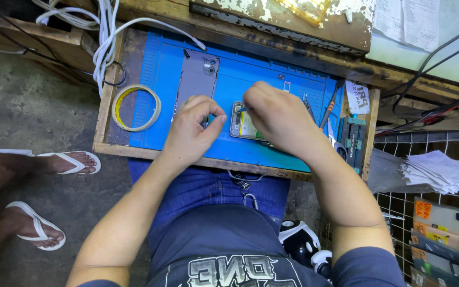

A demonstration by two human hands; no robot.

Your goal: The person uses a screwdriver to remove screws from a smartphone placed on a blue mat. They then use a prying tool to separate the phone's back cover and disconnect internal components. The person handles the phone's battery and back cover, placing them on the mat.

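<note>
Blue mat: tape roll, phone back cover beside both hands.

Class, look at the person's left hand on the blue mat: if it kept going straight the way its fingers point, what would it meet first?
The left hand points toward the opened phone under the right hand. It would probably meet the phone's near edge first, though depth is hard to judge.

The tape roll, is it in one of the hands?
No, the tape roll lies on the tray's left side, apart from the left hand.
</note>
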